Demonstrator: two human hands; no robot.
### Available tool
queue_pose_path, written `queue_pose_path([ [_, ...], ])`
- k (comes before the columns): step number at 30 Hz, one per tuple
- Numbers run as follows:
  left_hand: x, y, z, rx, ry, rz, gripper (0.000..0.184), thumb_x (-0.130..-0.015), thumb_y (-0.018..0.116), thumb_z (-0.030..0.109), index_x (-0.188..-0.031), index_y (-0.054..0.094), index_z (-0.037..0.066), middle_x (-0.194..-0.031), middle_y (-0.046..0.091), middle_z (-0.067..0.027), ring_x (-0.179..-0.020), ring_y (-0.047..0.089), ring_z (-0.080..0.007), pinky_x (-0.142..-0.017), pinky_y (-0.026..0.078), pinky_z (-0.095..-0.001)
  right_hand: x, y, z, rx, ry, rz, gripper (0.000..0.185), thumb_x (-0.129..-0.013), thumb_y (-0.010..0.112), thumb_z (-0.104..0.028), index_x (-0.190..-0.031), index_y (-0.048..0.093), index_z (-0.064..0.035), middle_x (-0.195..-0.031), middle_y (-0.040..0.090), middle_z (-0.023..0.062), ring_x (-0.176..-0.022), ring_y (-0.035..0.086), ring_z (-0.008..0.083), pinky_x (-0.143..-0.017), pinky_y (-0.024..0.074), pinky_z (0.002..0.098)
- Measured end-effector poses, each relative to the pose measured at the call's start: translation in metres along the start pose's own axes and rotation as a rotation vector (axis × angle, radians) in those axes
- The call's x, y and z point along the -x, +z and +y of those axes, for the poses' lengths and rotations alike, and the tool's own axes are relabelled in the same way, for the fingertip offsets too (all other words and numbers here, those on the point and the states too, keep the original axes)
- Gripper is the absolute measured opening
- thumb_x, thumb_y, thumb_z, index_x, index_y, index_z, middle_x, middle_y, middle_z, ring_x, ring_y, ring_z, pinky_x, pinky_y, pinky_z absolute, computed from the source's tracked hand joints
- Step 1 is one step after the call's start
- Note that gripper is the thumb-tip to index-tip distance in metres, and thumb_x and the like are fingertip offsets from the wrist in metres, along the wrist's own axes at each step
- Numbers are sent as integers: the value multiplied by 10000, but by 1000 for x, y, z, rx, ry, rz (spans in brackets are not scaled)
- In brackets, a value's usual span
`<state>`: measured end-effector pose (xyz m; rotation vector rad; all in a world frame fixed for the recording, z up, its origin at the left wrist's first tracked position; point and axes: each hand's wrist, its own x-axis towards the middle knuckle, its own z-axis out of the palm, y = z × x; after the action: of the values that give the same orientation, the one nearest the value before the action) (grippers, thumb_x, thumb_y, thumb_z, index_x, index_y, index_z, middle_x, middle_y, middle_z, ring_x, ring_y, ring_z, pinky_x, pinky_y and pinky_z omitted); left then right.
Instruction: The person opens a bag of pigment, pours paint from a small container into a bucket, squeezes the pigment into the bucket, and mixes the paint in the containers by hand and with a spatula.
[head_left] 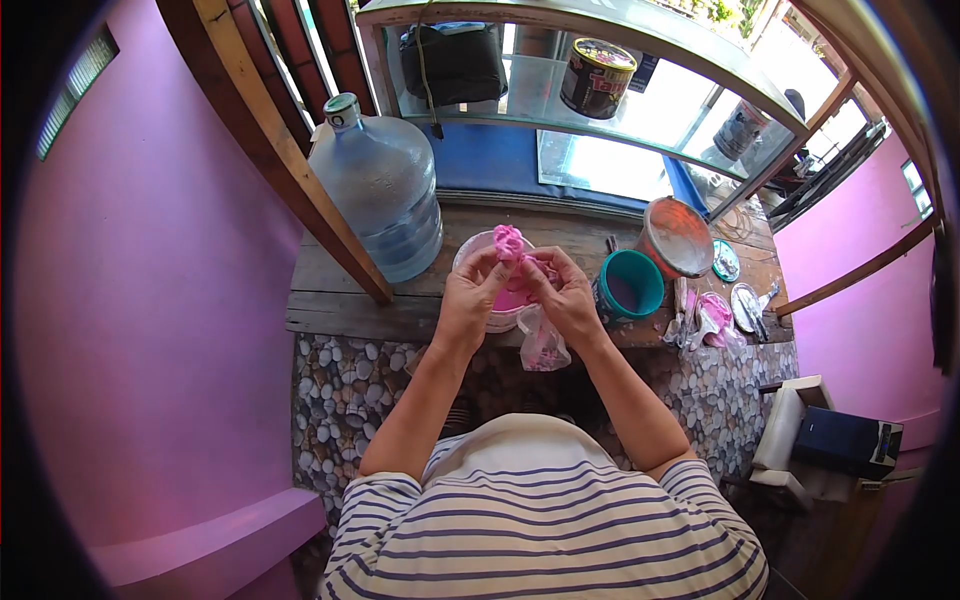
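Both hands are raised in front of me, over a white tub with pink contents. My left hand pinches a bright pink, soft-looking lump between thumb and fingers. Close beside it, my right hand is closed on a clear plastic bag smeared with pink, which hangs below the fingers. More pink shows at the right fingertips. Whether the lump is still partly inside the bag I cannot tell. A teal bucket stands just right of my right hand.
A large water jug stands left on the wooden platform, behind a slanted post. To the right are an orange-rimmed bucket, a pink-stained plastic bag and a white lid. A glass shelf holds a black paint can.
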<state>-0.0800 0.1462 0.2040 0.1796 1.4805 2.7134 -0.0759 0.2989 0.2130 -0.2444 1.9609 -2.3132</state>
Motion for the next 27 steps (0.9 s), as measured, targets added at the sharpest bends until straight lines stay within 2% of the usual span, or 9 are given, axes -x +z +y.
queue_pose_path([
  [2, 3, -1, -2, 10, -49, -7, 224, -914, 688, 142, -1101, 669, 20, -980, 683, -34, -892, 626, -91, -813, 517, -252, -1, -2, 3, -14, -11, -11, 156, -968, 588, -86, -1104, 588, -11, -972, 661, 53, -847, 638, 90, -768, 534, 236],
  [4, 5, 2, -1, 7, -59, -7, 222, -920, 679, 137, -1107, 670, 18, -988, 683, -36, -888, 628, -90, -808, 520, -249, 0, -2, 2, 22, -105, -4, 171, -970, 592, -97, -1113, 587, -3, -943, 664, 44, -826, 634, 80, -750, 529, 220],
  [8, 7, 7, -4, 22, -103, 23, 234, -919, 667, 94, -1134, 669, 3, -1038, 685, -50, -929, 626, -98, -834, 501, -249, 1, -2, -5, 0, -14, 24, 199, -960, 616, -116, -1125, 589, -8, -956, 663, 45, -825, 626, 67, -719, 525, 213],
  [11, 7, 7, -1, -24, -5, 45, 249, -919, 663, 86, -1151, 661, -6, -1044, 684, -55, -943, 628, -99, -844, 498, -243, 6, 3, -8, 77, -80, -7, 226, -947, 644, -142, -1122, 597, -7, -928, 662, 37, -816, 619, 59, -685, 523, 210],
  [16, 12, 17, 3, -60, -24, 56, 250, -921, 664, 99, -1147, 661, -9, -1048, 684, -62, -955, 627, -100, -850, 497, -241, 0, -2, 1, 41, -49, 81, 239, -926, 683, -194, -1068, 627, -10, -859, 657, 7, -765, 610, 51, -651, 508, 206],
  [21, 12, 20, -2, 38, -35, 106, 243, -925, 671, 133, -1125, 669, -6, -1039, 690, -62, -940, 631, -100, -840, 497, -237, 4, -6, -1, 105, -63, 88, 210, -923, 684, -171, -1054, 634, -15, -864, 656, 4, -764, 607, 51, -649, 501, 206],
  [23, 11, 21, -4, -47, -36, 120, 228, -943, 654, 155, -1083, 658, -25, -1017, 683, -53, -887, 625, -87, -802, 504, -233, 5, -4, 0, 120, -77, 88, 204, -921, 686, -163, -1053, 636, -15, -872, 657, 6, -770, 607, 50, -652, 500, 207],
  [27, 10, 17, -12, -81, 41, 118, 243, -942, 656, 179, -1098, 675, -6, -1003, 699, -58, -894, 641, -103, -802, 502, -235, 7, -5, 2, 150, -91, 84, 208, -913, 687, -137, -1067, 630, -9, -916, 658, 27, -814, 613, 66, -720, 512, 213],
])
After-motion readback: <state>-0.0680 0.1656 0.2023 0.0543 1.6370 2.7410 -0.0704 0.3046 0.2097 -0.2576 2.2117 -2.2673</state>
